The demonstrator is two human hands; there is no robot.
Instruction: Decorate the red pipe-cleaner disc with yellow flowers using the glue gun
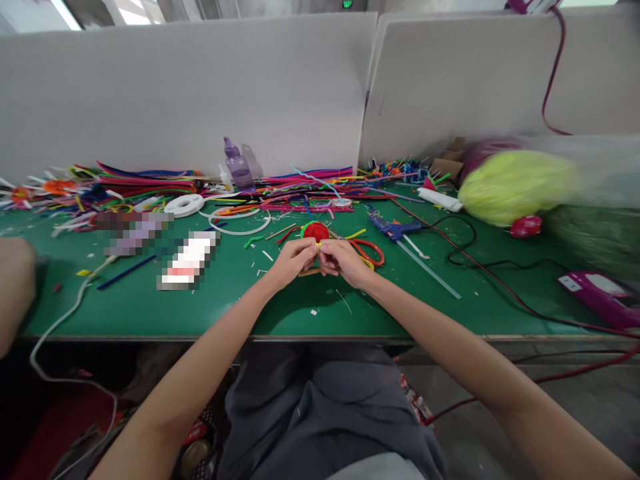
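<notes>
My left hand (297,257) and my right hand (345,259) meet over the table's middle, fingertips pressed together. Pinched between them is a small yellow piece (318,245), which looks like a bit of pipe cleaner; most of it is hidden by the fingers. Just beyond the fingertips lies a round fuzzy red piece (316,231) with a green edge. A looped red-orange pipe cleaner (376,252) rests right of my right hand. Below the left fingers shows a thin brown stick (310,271), partly covered.
A blue glue gun (393,227) with a clear glue stick lies to the right, its cord trailing. Piled pipe cleaners (150,183) line the back, near a purple bottle (240,167). White ribbon rolls (184,205) sit left. Another person's arm (15,287) shows at the left edge.
</notes>
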